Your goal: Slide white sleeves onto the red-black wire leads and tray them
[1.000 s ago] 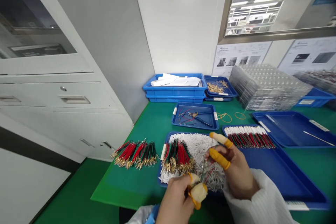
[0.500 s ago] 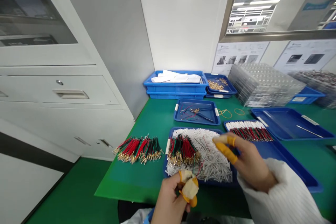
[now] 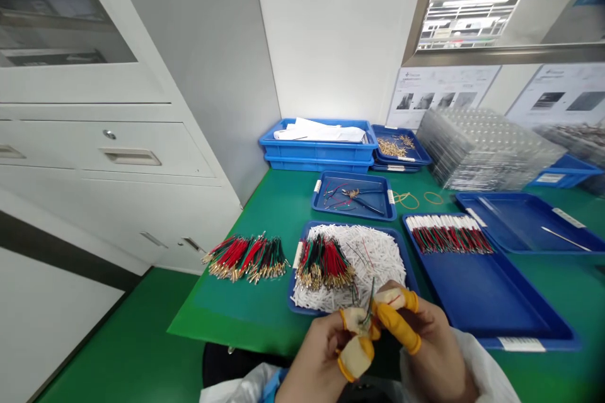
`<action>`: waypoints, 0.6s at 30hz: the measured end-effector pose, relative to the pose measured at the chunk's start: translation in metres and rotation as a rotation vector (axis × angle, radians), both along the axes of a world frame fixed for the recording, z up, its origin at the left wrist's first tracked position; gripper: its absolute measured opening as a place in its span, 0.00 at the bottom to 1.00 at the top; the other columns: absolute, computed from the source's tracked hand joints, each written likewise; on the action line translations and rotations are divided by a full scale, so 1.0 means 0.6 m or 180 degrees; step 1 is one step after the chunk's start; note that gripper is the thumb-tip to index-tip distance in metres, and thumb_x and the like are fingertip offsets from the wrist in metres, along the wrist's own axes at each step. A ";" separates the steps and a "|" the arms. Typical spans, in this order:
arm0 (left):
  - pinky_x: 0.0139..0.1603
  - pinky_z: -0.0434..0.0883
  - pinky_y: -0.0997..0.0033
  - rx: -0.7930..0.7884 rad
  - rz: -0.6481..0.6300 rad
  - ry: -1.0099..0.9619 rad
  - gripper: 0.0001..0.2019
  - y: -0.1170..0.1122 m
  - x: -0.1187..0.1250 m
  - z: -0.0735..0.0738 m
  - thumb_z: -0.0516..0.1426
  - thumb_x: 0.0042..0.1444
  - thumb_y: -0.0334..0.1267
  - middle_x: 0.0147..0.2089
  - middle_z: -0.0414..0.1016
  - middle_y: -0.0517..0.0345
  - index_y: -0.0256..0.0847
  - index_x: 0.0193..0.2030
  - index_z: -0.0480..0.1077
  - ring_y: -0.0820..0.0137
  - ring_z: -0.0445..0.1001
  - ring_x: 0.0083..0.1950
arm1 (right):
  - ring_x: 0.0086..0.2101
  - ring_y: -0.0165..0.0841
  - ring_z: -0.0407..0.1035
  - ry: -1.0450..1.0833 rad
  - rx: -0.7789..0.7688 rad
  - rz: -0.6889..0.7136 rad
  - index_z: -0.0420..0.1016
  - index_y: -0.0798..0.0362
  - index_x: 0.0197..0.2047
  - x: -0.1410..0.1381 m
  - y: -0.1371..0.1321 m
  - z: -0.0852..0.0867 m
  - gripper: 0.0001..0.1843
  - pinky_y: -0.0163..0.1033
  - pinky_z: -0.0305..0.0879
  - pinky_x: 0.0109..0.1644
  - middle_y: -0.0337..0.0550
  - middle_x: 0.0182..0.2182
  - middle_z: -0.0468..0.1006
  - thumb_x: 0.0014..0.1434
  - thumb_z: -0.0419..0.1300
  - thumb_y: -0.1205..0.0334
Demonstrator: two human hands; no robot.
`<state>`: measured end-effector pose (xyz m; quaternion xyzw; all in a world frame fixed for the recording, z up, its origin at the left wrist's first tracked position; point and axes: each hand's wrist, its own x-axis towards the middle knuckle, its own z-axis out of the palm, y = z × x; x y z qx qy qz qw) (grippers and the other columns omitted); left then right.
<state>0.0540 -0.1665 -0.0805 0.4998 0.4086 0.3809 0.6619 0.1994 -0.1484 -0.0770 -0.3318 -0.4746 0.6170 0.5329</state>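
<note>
Here, the left hand (image 3: 333,347) pinches thin wires (image 3: 370,300) at the near edge of a tray (image 3: 410,262) of white tubes (image 3: 385,252); the right hand (image 3: 420,330) curls beside them, its grip unclear. Behind the green table (image 3: 246,312) rises a white wall (image 3: 331,38).

A wire bundle (image 3: 246,258) lies on the table (image 3: 212,312) left of the tube tray (image 3: 302,310), a second bundle (image 3: 325,264) on its tubes (image 3: 390,252). Behind that tray sits the pliers tray (image 3: 350,216); right of the tubes lies a wire tray (image 3: 477,293)
</note>
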 end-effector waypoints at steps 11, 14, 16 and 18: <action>0.31 0.61 0.75 0.1437 -0.0059 0.2048 0.07 0.019 0.006 0.018 0.53 0.45 0.23 0.26 0.69 0.59 0.39 0.26 0.68 0.71 0.65 0.28 | 0.21 0.26 0.60 -0.0029 -0.0392 -0.0159 0.74 0.51 0.25 0.017 0.014 -0.002 0.07 0.30 0.58 0.24 0.37 0.20 0.69 0.45 0.64 0.58; 0.27 0.61 0.77 0.1793 -0.0192 0.2387 0.07 0.015 0.009 0.019 0.54 0.42 0.24 0.24 0.69 0.59 0.40 0.24 0.67 0.71 0.66 0.26 | 0.21 0.27 0.59 -0.0349 -0.0075 -0.0284 0.71 0.54 0.20 0.026 0.012 0.007 0.13 0.32 0.57 0.24 0.37 0.19 0.66 0.47 0.62 0.54; 0.24 0.60 0.77 0.2061 -0.0422 0.2736 0.06 0.014 0.008 0.018 0.54 0.41 0.25 0.22 0.68 0.59 0.40 0.21 0.66 0.71 0.66 0.24 | 0.21 0.28 0.57 -0.0442 -0.0026 -0.0350 0.70 0.54 0.19 0.028 0.010 0.004 0.16 0.33 0.55 0.23 0.38 0.18 0.66 0.47 0.61 0.50; 0.24 0.59 0.75 0.2418 -0.0582 0.3085 0.06 0.013 0.006 0.017 0.53 0.39 0.25 0.20 0.67 0.58 0.39 0.18 0.64 0.70 0.65 0.23 | 0.19 0.26 0.55 -0.0309 -0.0275 -0.0362 0.70 0.55 0.20 0.028 0.009 -0.005 0.17 0.32 0.53 0.21 0.37 0.16 0.65 0.45 0.62 0.49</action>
